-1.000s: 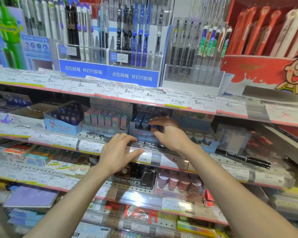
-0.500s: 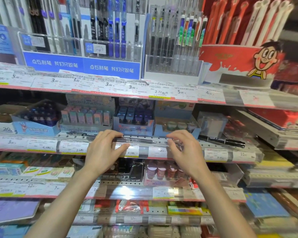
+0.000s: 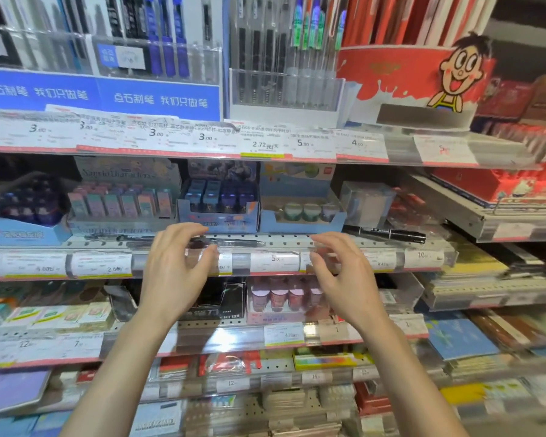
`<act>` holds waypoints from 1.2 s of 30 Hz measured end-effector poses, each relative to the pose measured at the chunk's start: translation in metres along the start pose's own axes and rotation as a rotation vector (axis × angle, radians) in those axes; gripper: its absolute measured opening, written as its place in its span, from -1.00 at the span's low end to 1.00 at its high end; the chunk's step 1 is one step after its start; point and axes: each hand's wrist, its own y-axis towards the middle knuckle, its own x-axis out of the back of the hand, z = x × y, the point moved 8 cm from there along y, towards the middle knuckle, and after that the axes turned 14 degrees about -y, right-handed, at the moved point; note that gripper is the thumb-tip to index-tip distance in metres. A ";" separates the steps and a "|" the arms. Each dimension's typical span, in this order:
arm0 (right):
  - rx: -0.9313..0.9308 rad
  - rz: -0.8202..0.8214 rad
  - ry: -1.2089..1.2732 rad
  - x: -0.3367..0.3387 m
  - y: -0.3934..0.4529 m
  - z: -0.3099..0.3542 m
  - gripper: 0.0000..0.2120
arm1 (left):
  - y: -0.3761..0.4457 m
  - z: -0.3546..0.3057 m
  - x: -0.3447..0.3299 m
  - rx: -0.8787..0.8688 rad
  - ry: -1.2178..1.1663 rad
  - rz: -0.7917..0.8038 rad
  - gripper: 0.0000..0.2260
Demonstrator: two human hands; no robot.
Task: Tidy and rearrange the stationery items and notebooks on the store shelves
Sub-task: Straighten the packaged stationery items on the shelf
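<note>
My left hand (image 3: 174,272) and my right hand (image 3: 341,275) are raised side by side at the front of the second shelf. Their curled fingertips rest on the clear price-tag rail (image 3: 275,261), and neither holds a loose item. A thin dark pen (image 3: 234,242) lies along the shelf edge just above my left fingers. Behind it stand a blue display box of small dark-blue packs (image 3: 218,212) and a light-blue box of tape rolls (image 3: 303,216). A black marker (image 3: 388,234) lies loose on the shelf to the right of my right hand.
A pastel eraser box (image 3: 123,201) and a blue tray of bottles (image 3: 22,216) stand to the left. Pen racks (image 3: 158,52) and a red cartoon display (image 3: 416,77) fill the top shelf. Small cups (image 3: 284,298) sit on the shelf below. Notebooks (image 3: 460,339) are stacked at lower right.
My right hand has come out of the blue display box and dropped to the price-tag rail beside my left hand. My view has shifted to the right.
</note>
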 end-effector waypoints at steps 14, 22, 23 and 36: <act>-0.175 -0.153 -0.028 0.122 0.009 -0.163 -0.87 | -0.014 -0.103 -0.138 -0.002 -0.203 -0.002 -0.79; -0.086 -0.016 -0.085 0.122 0.036 -0.184 -0.78 | -0.009 -0.132 -0.188 -0.006 -0.132 0.075 -0.77; -0.071 0.008 -0.073 0.119 0.037 -0.182 -0.76 | -0.009 -0.131 -0.192 0.009 -0.131 0.087 -0.77; -0.146 -0.013 0.114 0.119 0.034 -0.179 -0.80 | -0.008 -0.132 -0.206 0.052 -0.130 0.186 -0.72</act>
